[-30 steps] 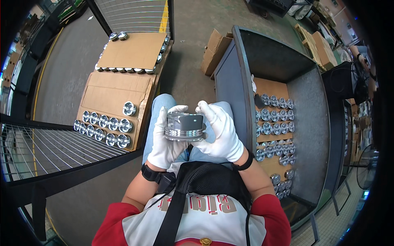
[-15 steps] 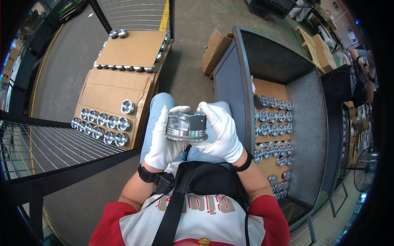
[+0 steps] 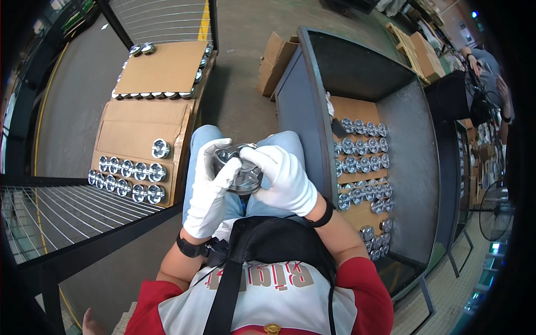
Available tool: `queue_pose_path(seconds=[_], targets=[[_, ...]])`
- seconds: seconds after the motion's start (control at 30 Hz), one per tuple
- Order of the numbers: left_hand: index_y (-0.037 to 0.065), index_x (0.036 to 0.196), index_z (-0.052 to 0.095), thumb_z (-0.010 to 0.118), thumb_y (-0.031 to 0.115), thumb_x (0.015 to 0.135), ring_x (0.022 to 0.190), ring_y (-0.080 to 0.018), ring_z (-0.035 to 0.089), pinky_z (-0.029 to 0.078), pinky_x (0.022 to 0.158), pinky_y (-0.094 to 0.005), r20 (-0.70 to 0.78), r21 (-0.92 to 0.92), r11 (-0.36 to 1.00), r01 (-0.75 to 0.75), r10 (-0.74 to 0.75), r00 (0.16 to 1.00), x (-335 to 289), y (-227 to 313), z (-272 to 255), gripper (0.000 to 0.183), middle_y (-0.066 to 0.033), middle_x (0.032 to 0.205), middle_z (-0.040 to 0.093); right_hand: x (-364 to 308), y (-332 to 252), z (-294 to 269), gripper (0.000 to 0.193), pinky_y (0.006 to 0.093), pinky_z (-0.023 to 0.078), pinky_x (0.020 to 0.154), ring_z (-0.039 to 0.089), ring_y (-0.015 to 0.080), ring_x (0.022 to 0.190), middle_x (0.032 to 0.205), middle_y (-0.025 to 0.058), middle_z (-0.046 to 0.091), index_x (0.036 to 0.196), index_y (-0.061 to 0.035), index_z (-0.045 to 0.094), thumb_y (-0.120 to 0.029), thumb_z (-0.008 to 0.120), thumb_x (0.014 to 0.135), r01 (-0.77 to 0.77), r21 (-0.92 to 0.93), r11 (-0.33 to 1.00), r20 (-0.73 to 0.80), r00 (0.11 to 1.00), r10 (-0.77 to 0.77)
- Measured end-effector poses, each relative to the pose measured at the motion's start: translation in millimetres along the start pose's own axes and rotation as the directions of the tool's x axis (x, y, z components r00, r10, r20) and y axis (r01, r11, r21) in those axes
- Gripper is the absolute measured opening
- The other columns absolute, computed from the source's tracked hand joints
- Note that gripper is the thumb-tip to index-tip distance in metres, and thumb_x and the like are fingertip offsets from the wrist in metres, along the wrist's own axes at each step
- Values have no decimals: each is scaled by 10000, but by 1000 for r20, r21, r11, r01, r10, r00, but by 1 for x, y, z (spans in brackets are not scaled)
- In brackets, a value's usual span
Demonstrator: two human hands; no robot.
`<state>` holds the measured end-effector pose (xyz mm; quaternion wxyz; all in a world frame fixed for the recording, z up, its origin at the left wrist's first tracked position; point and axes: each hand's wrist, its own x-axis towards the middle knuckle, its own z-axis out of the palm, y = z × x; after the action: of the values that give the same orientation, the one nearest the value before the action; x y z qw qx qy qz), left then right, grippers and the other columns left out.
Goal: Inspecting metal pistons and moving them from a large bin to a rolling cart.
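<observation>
Above my lap, both gloved hands hold one shiny metal piston (image 3: 245, 177). My left hand (image 3: 209, 184), in a white glove, grips its left side, with the thumb across the front. From the right, my right hand (image 3: 285, 177), also white-gloved, closes its fingers over the upper edge and side. The piston is tilted, so its hollow, machined side shows between the hands. Part of its body is hidden behind the fingers.
To my left, pistons stand in rows on a cardboard sheet (image 3: 142, 120), with another cardboard sheet (image 3: 162, 67) over more of them. A deep grey metal bin (image 3: 407, 167) at my right holds several rows of pistons. A person (image 3: 483, 84) is at the far right.
The piston has been turned and tilted in my hands, from lying level to showing its hollow side. My left thumb has come across its front. The whole view has shifted slightly.
</observation>
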<state>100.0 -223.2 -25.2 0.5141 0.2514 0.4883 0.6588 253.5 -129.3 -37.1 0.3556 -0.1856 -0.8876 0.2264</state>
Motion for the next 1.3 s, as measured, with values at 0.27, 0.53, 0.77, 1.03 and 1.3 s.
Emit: queue_pose_path(seconds=[0.27,0.53,0.77,1.03,1.3], targets=[[92,1227,600,507,312,1045,784,-76,561,457,728,-245,-99,-192,978,75,-96,990,26,-21,-29,301,23,837,567,-8,2,3,565,387,526,830,648,345,922,1001,143,638,1073,-48,598,-80,845,566,-227,355,907,151,971,184],[33,1423,469,378,506,1046,1094,-292,663,558,952,-440,519,-675,403,618,-337,786,17,-21,-7,612,-157,1274,619,-3,-2,4,605,396,523,855,646,326,940,1028,99,657,1102,-55,619,-146,890,569,-222,400,889,145,973,178],[29,1397,496,462,516,1009,1045,-285,687,579,895,-477,400,-638,519,569,-408,821,17,-21,-16,624,-147,1195,660,8,-1,-4,636,484,475,966,619,332,1042,1133,52,664,1083,-103,640,-217,864,500,-8,26,1000,42,999,7],[40,1325,541,445,546,1000,930,-327,715,610,782,-489,390,-650,493,578,-437,811,16,-27,-17,609,-173,1119,684,4,-4,-1,662,482,467,981,572,358,1124,1167,105,612,1124,-93,643,-224,867,515,-54,70,996,86,995,48],[42,1247,580,460,558,994,923,-335,719,614,776,-489,367,-680,445,583,-482,796,11,-26,-20,587,-182,1093,696,10,-12,-9,708,466,472,970,570,368,1123,1177,130,599,1181,-78,651,-303,892,554,-66,86,994,124,991,55]])
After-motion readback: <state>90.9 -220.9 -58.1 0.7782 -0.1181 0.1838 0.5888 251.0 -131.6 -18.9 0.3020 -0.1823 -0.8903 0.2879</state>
